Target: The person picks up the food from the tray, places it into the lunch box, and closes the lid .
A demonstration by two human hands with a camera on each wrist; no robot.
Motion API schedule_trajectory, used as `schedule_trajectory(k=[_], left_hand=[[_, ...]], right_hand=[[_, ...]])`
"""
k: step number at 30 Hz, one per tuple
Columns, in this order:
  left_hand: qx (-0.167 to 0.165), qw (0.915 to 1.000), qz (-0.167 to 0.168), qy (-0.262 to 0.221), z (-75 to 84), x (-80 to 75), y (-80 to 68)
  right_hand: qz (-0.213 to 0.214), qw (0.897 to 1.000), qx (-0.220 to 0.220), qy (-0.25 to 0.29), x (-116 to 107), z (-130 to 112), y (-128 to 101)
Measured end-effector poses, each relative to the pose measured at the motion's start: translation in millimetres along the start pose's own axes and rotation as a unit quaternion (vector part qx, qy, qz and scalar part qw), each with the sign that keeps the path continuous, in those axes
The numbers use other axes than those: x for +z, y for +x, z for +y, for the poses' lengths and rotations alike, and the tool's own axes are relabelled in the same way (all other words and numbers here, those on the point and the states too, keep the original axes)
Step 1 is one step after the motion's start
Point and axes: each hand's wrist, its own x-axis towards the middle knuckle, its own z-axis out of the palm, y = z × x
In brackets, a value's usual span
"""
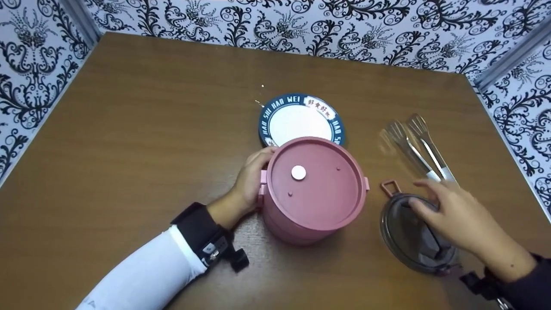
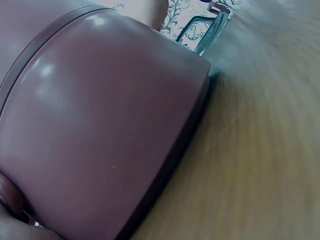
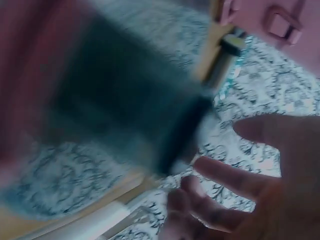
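A pink lidded pot (image 1: 316, 185), its top showing a white round knob and two small nubs, stands on the wooden table. My left hand (image 1: 252, 176) grips it at the left side by the handle; the pot's curved side (image 2: 115, 115) fills much of the left wrist view. My right hand (image 1: 460, 215) hovers over a round, dark see-through lid (image 1: 407, 228) with a pink clasp at its far edge. In the right wrist view the fingers (image 3: 240, 182) are spread, thumb apart, near the blurred dark piece.
Behind the pot, partly covered by it, lies a round blue-rimmed white plate (image 1: 299, 120) with lettering. Two metal forks (image 1: 419, 146) with white handle parts lie beyond the right hand. Black-and-white patterned panels (image 1: 284, 26) border the table (image 1: 150, 107).
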Motion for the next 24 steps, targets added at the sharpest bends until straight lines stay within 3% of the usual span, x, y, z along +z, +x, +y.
schedule_trajectory(k=[4, 10, 14, 19, 24], left_hand=[[-0.002, 0.9999, 0.002, 0.010, -0.3, -2.8, -2.1], [0.003, 0.9998, 0.000, 0.020, 2.3, -0.7, -1.0], [0.000, 0.9996, -0.007, 0.029, 2.3, -0.2, -0.1], [0.006, 0.9995, -0.016, 0.027, 2.8, 0.4, 2.9], [0.002, 0.9996, -0.014, 0.026, 3.6, -0.3, 2.4]], right_hand=[[-0.080, 0.997, 0.017, -0.008, 7, 9, -6], [-0.071, 0.997, 0.009, 0.012, 10, 6, -8], [-0.035, 0.999, 0.001, 0.026, 0, -2, -4], [0.044, 0.998, -0.026, 0.040, -20, -15, 7], [0.144, 0.985, -0.083, 0.046, -42, -38, 24]])
